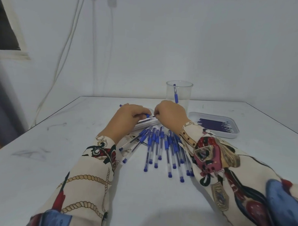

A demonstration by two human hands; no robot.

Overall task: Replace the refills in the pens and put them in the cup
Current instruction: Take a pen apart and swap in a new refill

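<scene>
My left hand (127, 119) grips a blue pen (146, 115) that lies level above the table, its far end poking out past my knuckles. My right hand (170, 115) pinches the thin dark refill at the pen's open tip; the two hands almost touch. Below them, several blue-capped pens (157, 147) lie fanned out on the white table. A clear plastic cup (179, 93) stands behind my right hand with one blue pen upright inside. A white tray (234, 133) to the right holds several dark purple refills (214, 124).
A flat white box or lid (145, 125) lies under my hands, partly hidden. Pale cables hang down the wall at the back left. The table's edges run close at the left and far right. My patterned sleeves cover the near table.
</scene>
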